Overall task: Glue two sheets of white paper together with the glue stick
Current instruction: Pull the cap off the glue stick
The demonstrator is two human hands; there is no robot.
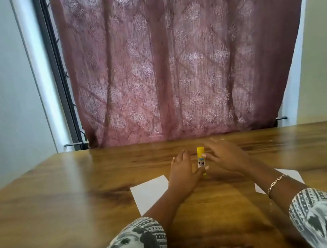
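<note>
Standing upright on the table (pixel 64 201), the glue stick (pixel 201 160) sits between the two hands. It looks like a light, stiff plastic tube, smooth and probably slippery. It is tall for its narrow base, so I judge that a sideways knock would tip it. The best hold is likely round the labelled middle with one hand, while the other pulls the cap (pixel 200 150) at its 12 o'clock end. As a container it is closed: the yellow cap is on, and how much glue is inside cannot be seen.

At 9 o'clock of the tube lies the left hand (pixel 182 169), fingers straight and loose, thumb tip touching low on the tube; it grasps nothing. At 3 o'clock is the right hand (pixel 223 155), fingers spread and relaxed, thumb tip against the label. It too is released, not closed round the tube.

At 8 o'clock the left sheet (pixel 149 193) lies flat, apart from the tube, one corner under the left wrist. At 4 o'clock the right sheet (pixel 290 177) is mostly hidden by the right forearm. Both look thin, limp and light, and apt to slide on the smooth wood. They are best lifted by a corner and pinned with a flat palm while glue goes on. They lie well apart from each other, so no joining has begun.

A bracelet (pixel 277 182) circles the right wrist, and a curtain (pixel 170 59) hangs at 12 o'clock.
</note>
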